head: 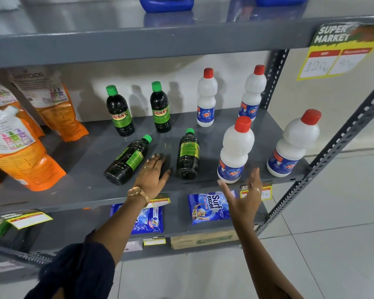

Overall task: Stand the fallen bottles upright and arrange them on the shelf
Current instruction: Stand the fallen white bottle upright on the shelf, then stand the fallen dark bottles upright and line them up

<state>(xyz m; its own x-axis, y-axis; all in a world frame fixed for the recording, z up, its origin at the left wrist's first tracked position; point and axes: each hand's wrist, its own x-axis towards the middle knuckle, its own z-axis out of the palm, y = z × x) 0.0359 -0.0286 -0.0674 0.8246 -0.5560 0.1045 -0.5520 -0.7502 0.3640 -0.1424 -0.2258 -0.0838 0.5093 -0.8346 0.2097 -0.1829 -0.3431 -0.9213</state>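
Two dark green-capped bottles lie on their sides on the grey shelf [73,190]: one [127,160] slanted at the left, one [188,155] with its base toward me. Two more dark bottles [120,112] [160,107] stand upright behind them. Several white red-capped bottles stand at the right, the nearest [235,149] by the front edge. My left hand [153,173] lies flat and open on the shelf between the two fallen bottles, holding nothing. My right hand [244,197] hovers open in front of the shelf edge, just below the nearest white bottle.
Orange and white refill pouches [20,152] lean at the shelf's left. Blue jugs [166,3] sit on the shelf above. Blue detergent packets [207,207] lie on the shelf below. A perforated metal upright [337,143] and price tags border the right side.
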